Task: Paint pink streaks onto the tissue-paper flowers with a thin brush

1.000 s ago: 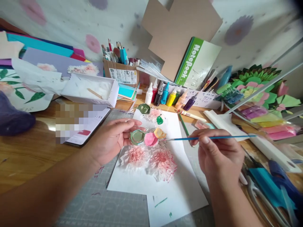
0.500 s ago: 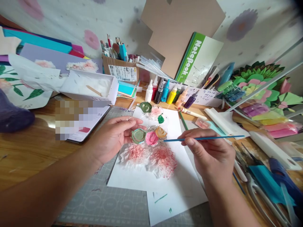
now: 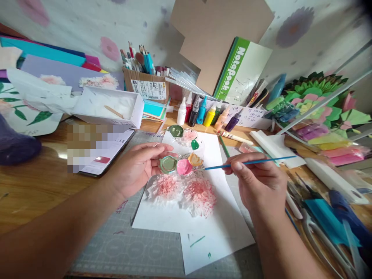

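Observation:
My left hand (image 3: 142, 167) grips the left edge of a clear paint palette (image 3: 173, 149), whose wells hold green, pink and ochre paint. A thin blue paintbrush (image 3: 258, 161) is pinched between the thumb and fingers of my right hand (image 3: 257, 184). Its tip lies at the right rim of the pink paint well (image 3: 184, 167). Just below the palette, two ruffled paper flowers, the left one (image 3: 165, 188) and the right one (image 3: 200, 196), white with pink-red tips, rest on white paper (image 3: 221, 228).
Beneath the paper lies a grey cutting mat (image 3: 116, 248). Paint bottles (image 3: 209, 115) line the back, near a notebook (image 3: 241, 73) and a box of brushes (image 3: 148, 87). A phone (image 3: 109, 155) lies left; scissors (image 3: 315, 240) and a blue-handled tool (image 3: 343, 211) lie right.
The brush's rear end has risen, so the brush slants more, with its tip still near the pink well. Both hands keep their holds; the whole view has shifted slightly.

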Demonstrator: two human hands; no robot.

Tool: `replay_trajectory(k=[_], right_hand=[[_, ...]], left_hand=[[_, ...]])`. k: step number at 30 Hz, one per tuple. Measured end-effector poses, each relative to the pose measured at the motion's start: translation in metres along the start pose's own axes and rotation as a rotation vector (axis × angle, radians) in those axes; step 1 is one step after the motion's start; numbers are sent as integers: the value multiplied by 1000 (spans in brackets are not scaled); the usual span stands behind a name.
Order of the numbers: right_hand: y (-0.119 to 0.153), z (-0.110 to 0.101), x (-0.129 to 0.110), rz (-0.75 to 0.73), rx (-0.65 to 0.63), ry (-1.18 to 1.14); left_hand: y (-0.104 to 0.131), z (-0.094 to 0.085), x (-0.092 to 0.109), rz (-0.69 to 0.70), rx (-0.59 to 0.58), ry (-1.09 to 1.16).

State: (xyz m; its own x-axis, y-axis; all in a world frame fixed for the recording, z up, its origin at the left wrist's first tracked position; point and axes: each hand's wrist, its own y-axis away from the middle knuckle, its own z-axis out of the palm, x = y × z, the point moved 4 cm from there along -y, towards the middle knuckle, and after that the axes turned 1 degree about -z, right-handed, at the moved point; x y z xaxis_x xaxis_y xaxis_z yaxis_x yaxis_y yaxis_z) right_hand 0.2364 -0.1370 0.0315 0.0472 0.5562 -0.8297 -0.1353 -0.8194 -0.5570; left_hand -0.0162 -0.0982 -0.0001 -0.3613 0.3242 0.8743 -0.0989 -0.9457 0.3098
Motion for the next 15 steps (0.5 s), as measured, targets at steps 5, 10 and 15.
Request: replay_trajectory(k=[5, 10, 15], right_hand=[[-5, -8, 1, 39, -9, -104], [-8, -7, 13, 191, -238, -74], [-6, -3, 15, 216, -302, -50]], left_hand=[[-3, 0, 3, 20, 29, -14], [-6, -1, 4, 31, 27, -33], [-7, -1, 5, 54, 16, -28]])
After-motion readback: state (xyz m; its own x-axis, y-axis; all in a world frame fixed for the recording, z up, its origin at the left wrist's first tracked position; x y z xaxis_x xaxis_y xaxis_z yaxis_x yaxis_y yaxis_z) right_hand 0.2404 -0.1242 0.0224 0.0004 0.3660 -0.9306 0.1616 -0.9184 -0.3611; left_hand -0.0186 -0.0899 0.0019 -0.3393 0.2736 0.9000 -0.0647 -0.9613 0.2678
